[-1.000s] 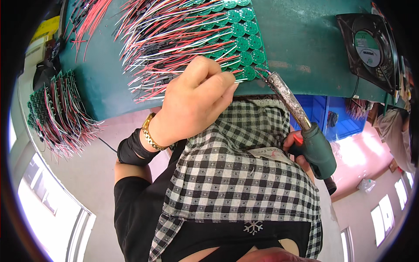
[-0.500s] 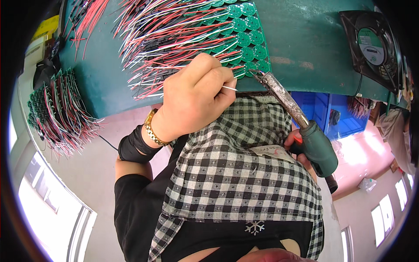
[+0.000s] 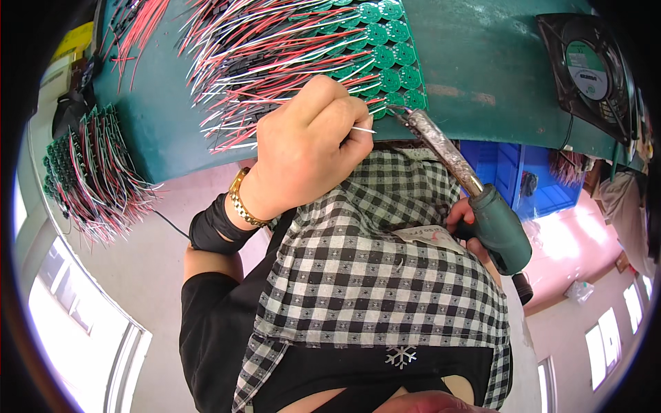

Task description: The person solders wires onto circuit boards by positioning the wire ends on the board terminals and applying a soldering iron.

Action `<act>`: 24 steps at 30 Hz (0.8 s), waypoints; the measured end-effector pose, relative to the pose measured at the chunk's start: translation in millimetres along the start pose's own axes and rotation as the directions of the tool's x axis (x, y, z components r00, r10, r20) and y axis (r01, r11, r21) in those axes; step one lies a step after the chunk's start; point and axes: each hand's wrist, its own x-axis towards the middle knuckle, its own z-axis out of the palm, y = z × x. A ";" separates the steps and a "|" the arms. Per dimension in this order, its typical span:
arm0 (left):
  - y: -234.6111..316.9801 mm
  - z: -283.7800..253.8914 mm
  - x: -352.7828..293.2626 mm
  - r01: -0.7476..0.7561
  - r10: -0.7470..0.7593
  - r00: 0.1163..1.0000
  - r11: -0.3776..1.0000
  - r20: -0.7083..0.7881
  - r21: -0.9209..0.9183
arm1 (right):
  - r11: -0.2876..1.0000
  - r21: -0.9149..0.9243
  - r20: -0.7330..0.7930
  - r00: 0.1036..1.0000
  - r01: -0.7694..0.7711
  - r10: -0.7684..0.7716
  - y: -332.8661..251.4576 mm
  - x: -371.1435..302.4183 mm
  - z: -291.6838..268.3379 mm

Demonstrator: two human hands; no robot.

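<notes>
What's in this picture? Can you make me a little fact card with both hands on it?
Left hand: pinching a white wire
Right hand: holding a soldering tool by its green handle
Tool tip: close to the boards; can't tell if touching
Boards: green, round, in rows
Wires: red, white and black, across the boards' left side
Table: green
Right side: black fan
Clothes: checked apron

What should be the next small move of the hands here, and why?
Probably the left hand should guide the white wire up toward the bottom row of green boards: its free end sticks out below that row, seemingly apart from it, while the right hand holds the soldering iron pointed there.
</notes>
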 end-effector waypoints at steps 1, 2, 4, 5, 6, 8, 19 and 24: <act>-0.3 0.1 -0.1 -0.001 0.001 1.000 1.000 0.004 -0.009 | 1.000 0.002 0.004 1.000 0.000 0.000 -13.8 0.3 4.4; -1.5 -0.7 -2.0 0.004 -0.004 1.000 1.000 0.006 -0.016 | 0.976 -0.104 -0.050 0.981 -0.190 0.185 -37.3 3.5 12.5; -2.6 -1.3 -2.8 0.007 -0.007 1.000 1.000 0.003 -0.013 | 0.906 -0.198 -0.128 0.926 -0.375 0.355 -47.6 4.3 20.7; -2.5 -0.6 -1.9 0.003 -0.003 1.000 1.000 0.001 -0.015 | 0.940 -0.267 -0.165 0.971 -0.213 0.173 -43.6 1.3 22.6; -2.5 -0.1 -1.3 0.002 -0.002 1.000 1.000 0.002 -0.019 | 0.939 -0.340 -0.187 0.982 -0.050 -0.016 -38.1 -1.1 24.7; -1.8 0.0 -1.8 0.013 -0.013 1.000 1.000 0.004 -0.003 | 0.919 -0.360 -0.169 0.958 0.160 -0.233 -28.9 -0.1 32.2; 0.2 -16.2 9.2 -0.076 0.072 0.995 0.994 0.064 0.072 | 0.877 -0.439 -0.261 0.907 0.193 -0.330 -18.9 0.9 35.1; 14.8 -17.4 18.4 0.008 -0.014 0.985 0.999 0.173 0.036 | 0.880 -0.460 -0.233 0.941 0.118 -0.248 -37.6 2.0 38.7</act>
